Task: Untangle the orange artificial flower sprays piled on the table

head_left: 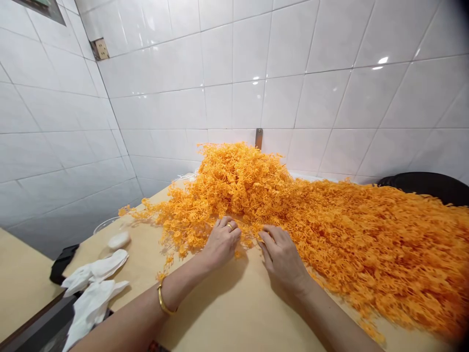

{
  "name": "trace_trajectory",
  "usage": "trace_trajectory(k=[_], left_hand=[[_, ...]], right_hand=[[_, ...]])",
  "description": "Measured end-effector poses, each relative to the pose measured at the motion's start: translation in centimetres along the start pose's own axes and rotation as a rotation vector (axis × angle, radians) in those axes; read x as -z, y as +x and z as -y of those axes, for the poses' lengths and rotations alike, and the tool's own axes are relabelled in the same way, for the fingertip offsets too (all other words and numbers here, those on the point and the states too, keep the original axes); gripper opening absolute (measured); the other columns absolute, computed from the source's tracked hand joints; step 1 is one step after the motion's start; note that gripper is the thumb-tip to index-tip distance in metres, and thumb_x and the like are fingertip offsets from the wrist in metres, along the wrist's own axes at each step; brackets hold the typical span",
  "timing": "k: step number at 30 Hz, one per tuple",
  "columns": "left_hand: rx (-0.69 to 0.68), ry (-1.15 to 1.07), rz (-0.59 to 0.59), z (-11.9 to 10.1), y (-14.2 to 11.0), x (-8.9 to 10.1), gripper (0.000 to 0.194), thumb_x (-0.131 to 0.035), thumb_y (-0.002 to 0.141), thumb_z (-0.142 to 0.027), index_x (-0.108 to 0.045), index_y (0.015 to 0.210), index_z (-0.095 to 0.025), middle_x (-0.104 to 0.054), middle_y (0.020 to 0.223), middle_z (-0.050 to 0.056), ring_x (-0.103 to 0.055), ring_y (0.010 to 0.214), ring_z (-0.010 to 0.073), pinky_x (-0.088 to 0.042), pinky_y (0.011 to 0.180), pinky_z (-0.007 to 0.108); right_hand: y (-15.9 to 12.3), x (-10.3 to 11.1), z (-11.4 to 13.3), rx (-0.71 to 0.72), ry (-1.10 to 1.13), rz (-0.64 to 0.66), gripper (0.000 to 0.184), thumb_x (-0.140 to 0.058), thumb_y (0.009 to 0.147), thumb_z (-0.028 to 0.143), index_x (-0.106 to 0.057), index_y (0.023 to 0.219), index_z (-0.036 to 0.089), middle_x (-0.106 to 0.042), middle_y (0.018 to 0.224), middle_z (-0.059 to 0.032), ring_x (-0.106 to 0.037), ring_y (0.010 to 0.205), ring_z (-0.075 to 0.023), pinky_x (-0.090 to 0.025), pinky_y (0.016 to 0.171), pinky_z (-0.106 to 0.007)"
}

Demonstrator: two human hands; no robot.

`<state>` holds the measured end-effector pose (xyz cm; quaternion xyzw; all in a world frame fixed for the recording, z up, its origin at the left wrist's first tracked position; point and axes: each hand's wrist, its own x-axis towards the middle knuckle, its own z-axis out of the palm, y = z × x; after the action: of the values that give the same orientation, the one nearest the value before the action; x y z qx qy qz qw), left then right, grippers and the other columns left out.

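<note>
"What do you see from the far left of the orange heap (240, 178)?"

"Through my head view, a wall socket (101, 49) sits high on the white tiles (176, 63), up and left of the heap. Below and left of the heap, I have white gloves (93, 276) lying crumpled by a black object (63, 264), and a pale round object (119, 239) on the tan table (216, 313)."

"And the left hand?"

"My left hand (222, 242) is just in front of the heap, wearing a gold ring (229, 227), with a gold bracelet (163, 298) on the wrist. Its fingers are bunched together and curled down at the orange sprays. Their tips are hidden, so I can't tell what they pinch."

"Where is the piece between the hands?"

"A thin orange sprig (248, 233) lies there, in front of the heap. My right hand (284, 254), front and right of the heap, pinches its end between thumb and fingers."

"Anything behind or beyond?"

"A metal strip (259, 139) stands against the tiles, behind the heap. To the heap's right, joined to it, a lower orange pile (388, 234) spreads across the table, with a black round object (432, 187) behind it at the wall."
</note>
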<state>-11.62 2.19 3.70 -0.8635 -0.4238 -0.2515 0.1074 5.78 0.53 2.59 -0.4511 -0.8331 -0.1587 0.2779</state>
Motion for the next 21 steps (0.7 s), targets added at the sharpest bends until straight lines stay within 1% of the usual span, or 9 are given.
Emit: trace_trajectory(k=[2,3,5,7,9,11,13,16,21], left_hand=[[-0.036,-0.036,-0.028,-0.4,0.1,0.2,0.024,-0.033,0.081,-0.015,-0.052,0.066,-0.017,-0.053,0.074,0.006,-0.043,0.086,0.0184,-0.037,0.073,0.035],[-0.049,-0.046,-0.038,-0.4,0.1,0.3,0.024,-0.033,0.081,-0.016,-0.052,0.066,-0.017,-0.053,0.074,0.006,-0.044,0.085,0.018,-0.037,0.074,0.035],[-0.049,-0.042,-0.063,-0.1,-0.2,0.6,0.021,-0.035,0.081,-0.019,-0.054,0.074,-0.017,-0.055,0.081,0.007,-0.044,0.09,0.0186,-0.037,0.077,0.036],[-0.008,-0.006,-0.109,0.9,-0.6,0.9,0.021,-0.042,0.079,-0.031,-0.054,0.091,-0.018,-0.054,0.097,0.009,-0.041,0.101,0.0218,-0.034,0.084,0.039],[0.086,0.066,-0.153,2.4,-1.3,1.3,0.049,-0.051,0.07,-0.046,-0.046,0.11,-0.018,-0.047,0.114,0.012,-0.033,0.112,0.027,-0.028,0.09,0.045],[0.208,0.148,-0.164,4.3,-2.0,1.6,0.074,-0.057,0.061,-0.055,-0.036,0.122,-0.019,-0.04,0.123,0.013,-0.025,0.118,0.0309,-0.021,0.094,0.049],[0.312,0.208,-0.131,6.0,-2.5,1.6,0.084,-0.059,0.057,-0.055,-0.028,0.127,-0.02,-0.036,0.128,0.013,-0.022,0.12,0.032,-0.016,0.095,0.051],[0.365,0.248,-0.048,7.7,-2.6,1.1,0.082,-0.059,0.058,-0.055,-0.029,0.127,-0.022,-0.036,0.127,0.013,-0.026,0.117,0.0313,-0.018,0.094,0.05],[0.31,0.296,0.016,8.7,-1.5,0.8,0.064,-0.061,0.06,-0.05,-0.042,0.116,-0.024,-0.048,0.112,0.011,-0.035,0.109,0.0284,-0.02,0.092,0.046]], right_hand=[[1.1,0.1,0.4,0.028,0.009,0.01,0.031,-0.041,0.078,0.018,-0.048,0.109,0.015,-0.05,0.108,-0.011,-0.04,0.093,-0.022,-0.031,0.077,-0.035],[1.7,0.0,0.6,0.048,0.012,0.052,0.032,-0.043,0.077,0.018,-0.048,0.109,0.016,-0.052,0.105,-0.0096,-0.041,0.093,-0.0217,-0.031,0.076,-0.034],[2.7,-0.2,1.0,0.063,0.007,0.147,0.021,-0.043,0.077,0.015,-0.054,0.094,0.019,-0.057,0.089,-0.0064,-0.042,0.086,-0.0199,-0.031,0.072,-0.033],[3.5,-0.2,0.9,0.053,-0.009,0.19,0.017,-0.041,0.078,0.012,-0.056,0.079,0.02,-0.058,0.077,-0.0043,-0.042,0.08,-0.0183,-0.03,0.07,-0.032],[4.1,0.2,0.3,0.047,-0.037,0.168,0.018,-0.041,0.078,0.012,-0.057,0.078,0.019,-0.058,0.075,-0.004,-0.042,0.079,-0.018,-0.029,0.07,-0.032],[4.7,1.0,-0.4,0.066,-0.088,0.122,0.019,-0.041,0.078,0.011,-0.058,0.083,0.019,-0.058,0.077,-0.0045,-0.043,0.08,-0.0184,-0.028,0.071,-0.033],[5.2,2.1,-1.0,0.121,-0.173,0.081,0.023,-0.041,0.077,0.008,-0.058,0.087,0.019,-0.058,0.08,-0.0053,-0.043,0.082,-0.0197,-0.027,0.074,-0.035],[5.6,3.5,-1.6,0.238,-0.303,0.061,0.028,-0.039,0.074,0.002,-0.058,0.086,0.019,-0.058,0.079,-0.0056,-0.043,0.083,-0.0211,-0.025,0.079,-0.038],[4.1,5.6,-2.5,0.354,-0.413,0.06,0.031,-0.038,0.071,-0.002,-0.058,0.078,0.02,-0.057,0.069,-0.0038,-0.044,0.08,-0.0206,-0.024,0.084,-0.04]])
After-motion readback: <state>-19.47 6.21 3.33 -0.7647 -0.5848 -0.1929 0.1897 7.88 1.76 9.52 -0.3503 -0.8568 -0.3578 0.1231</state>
